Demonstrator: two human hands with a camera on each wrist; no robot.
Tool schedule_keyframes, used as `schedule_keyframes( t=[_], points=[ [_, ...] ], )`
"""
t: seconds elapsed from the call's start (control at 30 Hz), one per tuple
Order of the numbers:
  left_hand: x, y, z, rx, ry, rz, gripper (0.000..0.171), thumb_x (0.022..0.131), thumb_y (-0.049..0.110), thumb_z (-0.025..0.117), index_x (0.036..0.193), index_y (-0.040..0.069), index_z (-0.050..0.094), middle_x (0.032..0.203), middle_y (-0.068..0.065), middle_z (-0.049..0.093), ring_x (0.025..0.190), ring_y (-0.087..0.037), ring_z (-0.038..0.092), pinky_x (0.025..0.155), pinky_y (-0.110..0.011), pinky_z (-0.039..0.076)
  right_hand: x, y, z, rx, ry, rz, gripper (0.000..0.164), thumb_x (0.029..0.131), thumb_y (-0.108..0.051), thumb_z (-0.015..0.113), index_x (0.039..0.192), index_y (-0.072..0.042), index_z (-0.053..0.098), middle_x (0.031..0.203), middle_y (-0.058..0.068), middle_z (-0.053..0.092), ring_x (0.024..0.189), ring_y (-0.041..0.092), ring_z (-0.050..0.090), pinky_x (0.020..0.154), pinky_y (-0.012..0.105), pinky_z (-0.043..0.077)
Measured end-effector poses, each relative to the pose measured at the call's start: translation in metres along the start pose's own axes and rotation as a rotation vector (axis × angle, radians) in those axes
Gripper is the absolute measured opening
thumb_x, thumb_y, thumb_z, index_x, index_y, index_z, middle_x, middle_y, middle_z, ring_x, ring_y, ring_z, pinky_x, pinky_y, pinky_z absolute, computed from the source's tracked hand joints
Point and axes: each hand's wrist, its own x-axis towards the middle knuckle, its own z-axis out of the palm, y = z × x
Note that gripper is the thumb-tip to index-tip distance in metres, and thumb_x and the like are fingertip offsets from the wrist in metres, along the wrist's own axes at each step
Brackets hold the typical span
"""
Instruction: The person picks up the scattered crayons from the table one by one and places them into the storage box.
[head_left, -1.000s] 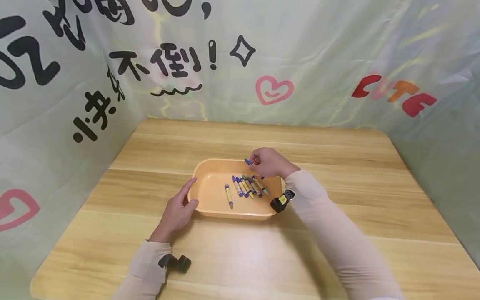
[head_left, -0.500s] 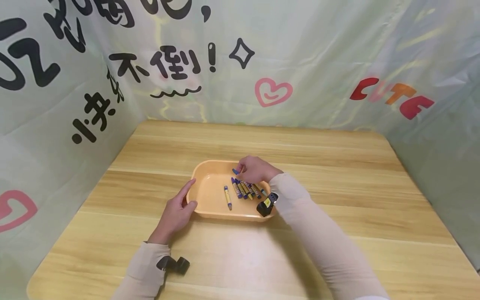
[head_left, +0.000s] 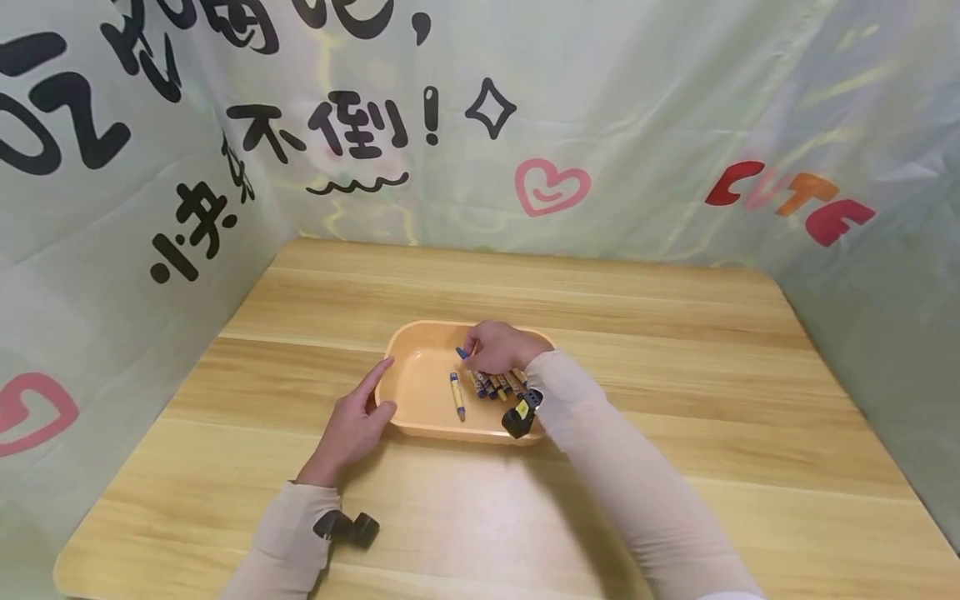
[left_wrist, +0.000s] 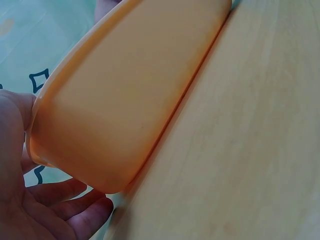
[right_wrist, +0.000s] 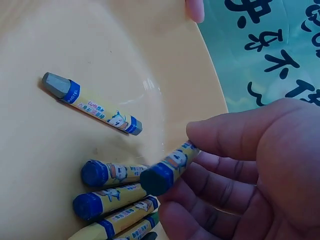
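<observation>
My left hand [head_left: 356, 427] grips the left end of an orange plastic tray [head_left: 416, 392], its thumb at the rim and other fingers along the outer wall in the left wrist view. Over the tray, my right hand [head_left: 498, 347] pinches a blue-ended oil pastel [right_wrist: 170, 167] between thumb and fingers, tilted above the others. Several oil pastels [right_wrist: 117, 172] lie side by side beneath it, partly covered by the hand in the head view. A single grey-tipped oil pastel [right_wrist: 95, 105] lies apart, left of that row in the head view.
The tray stands on a light wooden table [head_left: 480, 517]. Pale printed curtains [head_left: 630, 108] close off the back and both sides. A small black camera [head_left: 519, 418] is strapped to the right wrist, and another black camera [head_left: 360, 529] to the left.
My right hand has moved left and lower over the tray, carrying the blue-ended oil pastel from the far right edge to above the row. The left hand has kept its grip on the tray.
</observation>
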Motion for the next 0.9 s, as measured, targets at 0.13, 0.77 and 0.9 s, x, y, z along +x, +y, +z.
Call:
schedule_keyframes(
  t=[0.13,0.77,0.9],
  points=[
    [0.000,0.000,0.000,-0.005,0.001,-0.002,0.063,0.086,0.009,0.056,0.147,0.014,0.043,0.062,0.002,0.036,0.057,-0.012,0.038,0.054,-0.027,0.034,0.001,-0.001,0.000,0.006,-0.001,0.002,0.013,0.091,-0.019,0.064,0.097,-0.009,0.063,0.081,0.002,0.059,0.064,0.013,0.052,0.062,0.027,0.043],
    [-0.002,0.005,-0.006,-0.039,-0.035,-0.034,0.062,0.092,0.014,0.059,0.150,0.014,0.037,0.140,-0.020,0.047,0.099,-0.026,0.056,0.087,-0.040,0.046,-0.038,0.022,-0.027,0.057,0.307,-0.062,0.014,0.092,-0.021,0.065,0.093,-0.007,0.064,0.078,0.004,0.062,0.067,0.018,0.057,0.066,0.034,0.048],
    [-0.001,0.005,-0.010,-0.018,-0.064,-0.041,0.065,0.093,0.016,0.059,0.152,0.015,0.033,0.144,-0.019,0.043,0.103,-0.029,0.056,0.090,-0.042,0.045,-0.058,0.042,-0.033,0.028,0.440,-0.080,0.015,0.090,-0.021,0.066,0.088,-0.006,0.064,0.073,0.003,0.058,0.066,0.018,0.053,0.066,0.035,0.045]
  ],
)
